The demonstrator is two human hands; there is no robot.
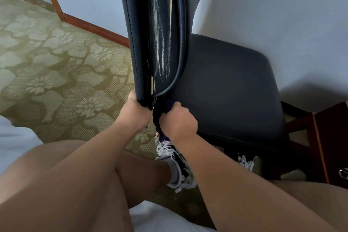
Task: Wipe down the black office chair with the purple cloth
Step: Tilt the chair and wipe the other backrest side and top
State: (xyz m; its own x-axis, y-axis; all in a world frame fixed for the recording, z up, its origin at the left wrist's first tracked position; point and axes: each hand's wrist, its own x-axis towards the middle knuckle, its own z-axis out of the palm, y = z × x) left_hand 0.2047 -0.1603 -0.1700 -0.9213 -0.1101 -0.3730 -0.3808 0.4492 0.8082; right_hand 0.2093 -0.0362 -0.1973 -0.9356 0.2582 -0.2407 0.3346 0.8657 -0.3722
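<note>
The black office chair (226,84) stands in front of me, its tall backrest (150,34) seen edge-on at the centre and its seat to the right. My left hand (135,110) grips the lower corner of the backrest. My right hand (178,118) is curled round the bunched purple cloth (169,104) and presses it into the gap where the backrest meets the seat. Most of the cloth is hidden by my fingers; a bit shows above them and below my wrist.
A patterned green carpet (56,66) covers the floor at left. A pale wall with wooden skirting (98,30) runs behind the chair. A dark wooden cabinet (327,143) stands at right, close to the seat. My shoes (177,165) are under the chair's front.
</note>
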